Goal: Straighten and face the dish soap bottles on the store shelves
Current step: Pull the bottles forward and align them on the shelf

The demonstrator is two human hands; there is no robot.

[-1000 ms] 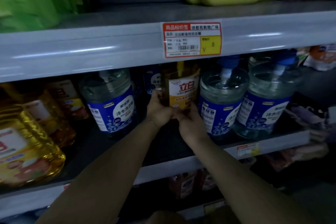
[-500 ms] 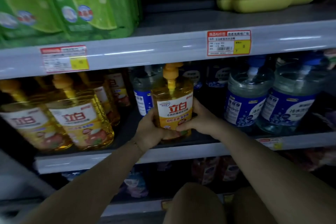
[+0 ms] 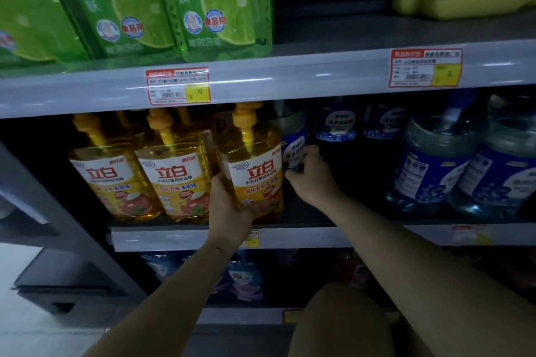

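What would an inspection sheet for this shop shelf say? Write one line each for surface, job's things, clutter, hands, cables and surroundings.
Surface: dark shelf, dimly lit.
Job's things: yellow bottle, rightmost of three in a front row, labels facing out; blue bottle just right of it, set further back; large clear bottles further right.
Clutter: nothing seen.
Hands: left hand grips the yellow bottle low on its side; right hand holds the blue bottle.
Cables: nothing seen.
Surroundings: green packs and price tags above, pouches below.
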